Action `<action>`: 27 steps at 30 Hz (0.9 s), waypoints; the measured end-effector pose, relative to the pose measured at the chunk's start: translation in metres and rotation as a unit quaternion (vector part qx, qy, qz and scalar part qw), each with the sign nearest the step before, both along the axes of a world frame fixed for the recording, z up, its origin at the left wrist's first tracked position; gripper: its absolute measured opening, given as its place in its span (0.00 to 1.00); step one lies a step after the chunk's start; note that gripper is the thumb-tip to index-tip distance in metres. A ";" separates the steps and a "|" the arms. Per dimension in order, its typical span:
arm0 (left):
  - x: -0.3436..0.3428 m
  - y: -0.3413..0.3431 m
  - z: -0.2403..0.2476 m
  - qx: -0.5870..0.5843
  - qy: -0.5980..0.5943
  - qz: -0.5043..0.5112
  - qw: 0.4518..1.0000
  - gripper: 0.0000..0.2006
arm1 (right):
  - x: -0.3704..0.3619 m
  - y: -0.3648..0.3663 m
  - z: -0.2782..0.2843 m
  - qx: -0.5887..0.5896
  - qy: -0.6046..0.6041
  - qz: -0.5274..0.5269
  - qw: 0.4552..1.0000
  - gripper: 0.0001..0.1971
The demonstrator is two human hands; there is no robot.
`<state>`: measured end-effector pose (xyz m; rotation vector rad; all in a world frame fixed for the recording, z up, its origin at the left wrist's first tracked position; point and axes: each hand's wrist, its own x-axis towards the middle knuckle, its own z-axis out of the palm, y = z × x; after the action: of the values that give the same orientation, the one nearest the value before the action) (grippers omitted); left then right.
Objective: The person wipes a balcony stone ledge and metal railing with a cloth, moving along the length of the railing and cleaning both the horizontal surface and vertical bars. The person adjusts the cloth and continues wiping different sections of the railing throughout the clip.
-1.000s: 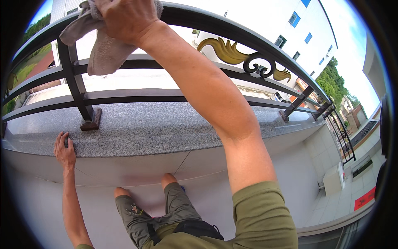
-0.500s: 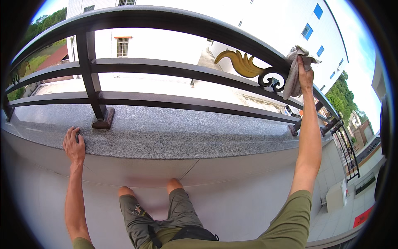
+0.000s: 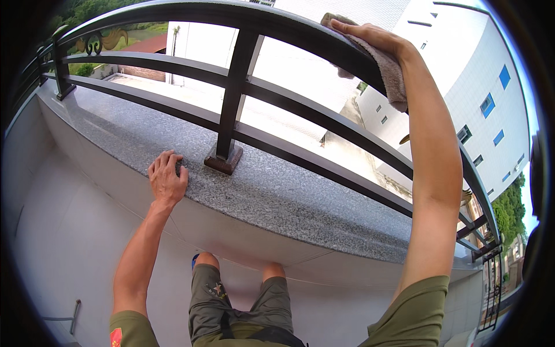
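Observation:
My right hand [image 3: 376, 39] lies over the top rail [image 3: 289, 34] of a dark metal railing, pressing a grey-brown cloth [image 3: 394, 81] to it. The cloth drapes down the near side of the rail, and a bit of it shows on the far side. My left hand [image 3: 167, 178] rests on the edge of a speckled grey granite ledge [image 3: 277, 205], fingers bent and thumb apart, with nothing seen in it. Right of that hand, a railing post [image 3: 236, 92] stands on a brown foot [image 3: 224, 160].
Two lower rails run below the top one, including the middle rail [image 3: 324, 113]. A gold leaf ornament [image 3: 114, 39] sits at the far left. My knees are close to the pale wall under the ledge. Beyond the railing stands a white building [image 3: 451, 75].
My right hand and the cloth have moved left along the top rail, away from the nearer gold leaf ornament. The head view has turned and tilted; my left hand still rests on the ledge.

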<state>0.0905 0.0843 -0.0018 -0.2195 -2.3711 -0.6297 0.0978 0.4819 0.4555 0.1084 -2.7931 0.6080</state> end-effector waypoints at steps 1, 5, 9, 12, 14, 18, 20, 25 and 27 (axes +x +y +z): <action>0.000 0.007 0.003 0.008 -0.007 -0.008 1.000 0.15 | -0.017 -0.026 0.005 0.051 0.007 -0.022 0.998 0.43; 0.003 -0.018 -0.001 -0.001 -0.010 0.020 1.000 0.16 | -0.001 -0.166 0.008 0.130 0.079 0.002 0.988 0.35; 0.000 -0.009 -0.001 0.006 0.000 0.009 1.000 0.16 | -0.020 -0.189 -0.030 0.325 0.357 0.078 0.872 0.23; 0.000 -0.003 -0.002 0.022 0.003 -0.001 1.000 0.16 | -0.035 -0.187 -0.070 0.345 0.552 0.106 0.752 0.15; 0.001 -0.003 -0.003 0.019 0.006 -0.002 1.000 0.16 | -0.045 -0.182 -0.095 0.346 0.627 0.098 0.691 0.14; 0.000 -0.005 -0.007 0.023 0.013 0.004 1.000 0.16 | -0.037 -0.173 -0.191 0.359 0.542 0.128 0.749 0.17; 0.000 -0.004 -0.007 0.026 0.013 0.002 1.000 0.16 | -0.035 -0.175 -0.248 0.341 0.526 0.130 0.768 0.17; -0.001 -0.002 -0.003 0.034 -0.002 -0.002 0.999 0.16 | -0.026 -0.185 -0.244 0.324 0.495 0.120 0.797 0.16; -0.001 -0.010 -0.007 0.025 0.006 0.004 1.000 0.16 | -0.017 -0.184 -0.250 0.340 0.482 0.137 0.796 0.16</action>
<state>0.0896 0.0747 -0.0090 -0.1905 -2.3406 -0.6813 0.0804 0.2978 0.2054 0.7417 -1.8307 -0.3806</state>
